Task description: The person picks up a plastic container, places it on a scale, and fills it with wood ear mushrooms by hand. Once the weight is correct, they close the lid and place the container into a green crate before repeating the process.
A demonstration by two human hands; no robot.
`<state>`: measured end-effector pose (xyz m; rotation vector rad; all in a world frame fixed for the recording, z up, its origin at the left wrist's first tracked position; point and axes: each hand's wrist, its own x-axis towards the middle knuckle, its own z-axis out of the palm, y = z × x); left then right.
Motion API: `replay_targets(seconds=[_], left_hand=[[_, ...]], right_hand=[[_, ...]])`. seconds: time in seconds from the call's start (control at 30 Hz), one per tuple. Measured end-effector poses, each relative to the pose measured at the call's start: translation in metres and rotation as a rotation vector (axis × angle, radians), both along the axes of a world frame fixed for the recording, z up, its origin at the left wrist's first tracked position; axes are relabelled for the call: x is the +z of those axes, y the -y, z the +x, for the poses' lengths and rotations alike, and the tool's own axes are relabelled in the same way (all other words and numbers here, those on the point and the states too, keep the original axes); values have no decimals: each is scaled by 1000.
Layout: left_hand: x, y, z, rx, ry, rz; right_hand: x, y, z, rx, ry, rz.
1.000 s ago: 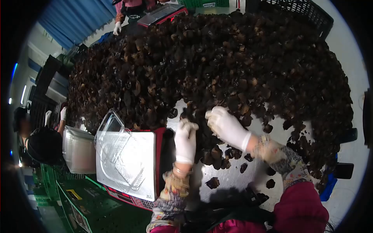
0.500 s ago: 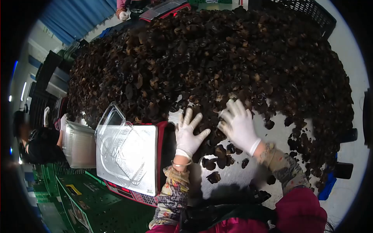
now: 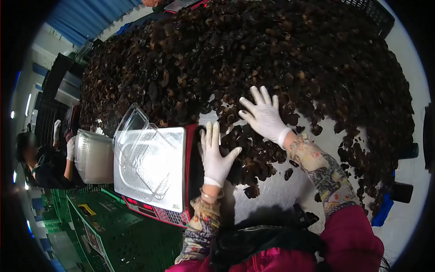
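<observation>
Most dark brown, curly, flat pieces (image 3: 272,54) lie in one big pile (image 3: 317,68); a little heap (image 3: 253,156) sits near the white-gloved left hand (image 3: 216,159) and white-gloved right hand (image 3: 266,119), both spread open. No pieces show in the see-through plastic box (image 3: 147,165) on the red, silver-topped scale (image 3: 174,215). What's under the palms is hidden.

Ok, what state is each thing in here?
Left hand: gloved, fingers spread
Right hand: gloved, fingers spread
Dark pieces: loose, heaped
Scale: display lit red
Container: clear, seemingly open, on the scale
Container stack: nested
Curtain: hanging in folds
</observation>
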<state>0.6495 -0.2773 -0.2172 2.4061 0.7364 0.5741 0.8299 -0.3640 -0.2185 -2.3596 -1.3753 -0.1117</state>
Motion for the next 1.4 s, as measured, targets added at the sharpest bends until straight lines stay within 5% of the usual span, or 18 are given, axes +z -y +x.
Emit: replay_targets(seconds=[0.13, 0.23, 0.37, 0.47, 0.63, 0.73, 0.8, 0.87, 0.9, 0.97, 1.1, 1.17, 1.23, 1.37, 1.4], left_hand=[[-7, 5, -16, -59, -149, -221], [-6, 38, -62, -162, -127, 36], [9, 61, -105, -217, -87, -17], [-2, 58, -108, -123, 113, -17], [4, 38, -75, 59, 132, -89], [-12, 32, -69, 42, 131, -179], [-10, 37, -80, 4, 146, -280], [-6, 52, -95, 2, 162, -313], [-6, 58, -104, -47, 135, -243], [-9, 71, -125, -106, 17, -104], [-16, 76, -144, 10, 108, -205], [-9, 68, -132, 82, 87, -135], [-2, 59, -115, 127, 128, -196], [-14, 48, -104, 80, 202, -515], [-14, 50, -109, 50, 178, -429]], right_hand=[[12, 15, -55, 307, -1, -48], [10, 57, -107, 478, 50, -62], [7, 90, -106, 750, -194, 130], [15, 72, -68, 687, -254, 268], [0, 9, -30, 60, -26, 102], [8, -1, -50, 310, -167, -127], [7, 16, -82, 469, -107, 51], [22, 37, -112, 673, -202, -218], [-3, 53, -126, 666, 53, 1], [7, 70, -132, 712, 21, 101], [24, 50, -106, 660, -456, 135], [28, 21, -91, 463, -192, 202], [10, -7, -89, 264, -63, 114], [16, -9, -110, 590, -135, -157], [22, 3, -121, 646, -110, -272]])
